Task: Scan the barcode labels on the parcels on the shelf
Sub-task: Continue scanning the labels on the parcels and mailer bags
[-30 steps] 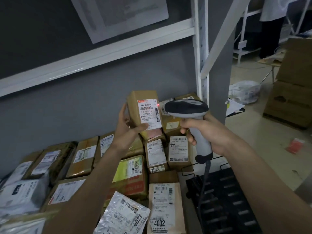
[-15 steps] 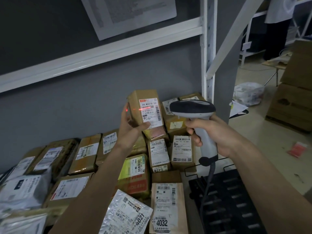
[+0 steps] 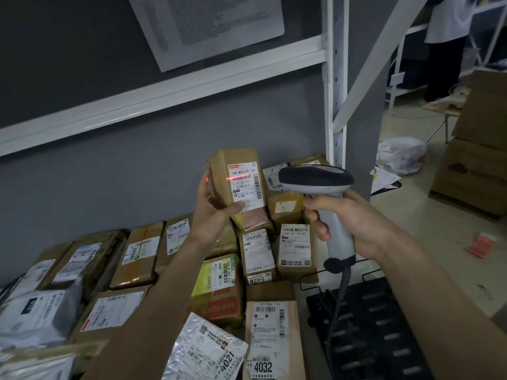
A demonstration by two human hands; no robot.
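Left hand (image 3: 212, 215) holds up a parcel (image 3: 236, 182) (label facing scanner (image 3: 318, 179)), right hand (image 3: 348, 223) gripping the scanner's handle.

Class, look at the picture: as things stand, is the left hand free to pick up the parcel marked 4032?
Probably not yet. The left hand grips a small brown box, held up for the scanner in the right hand. The 4032 parcel lies uncovered on top, so nothing else blocks it.
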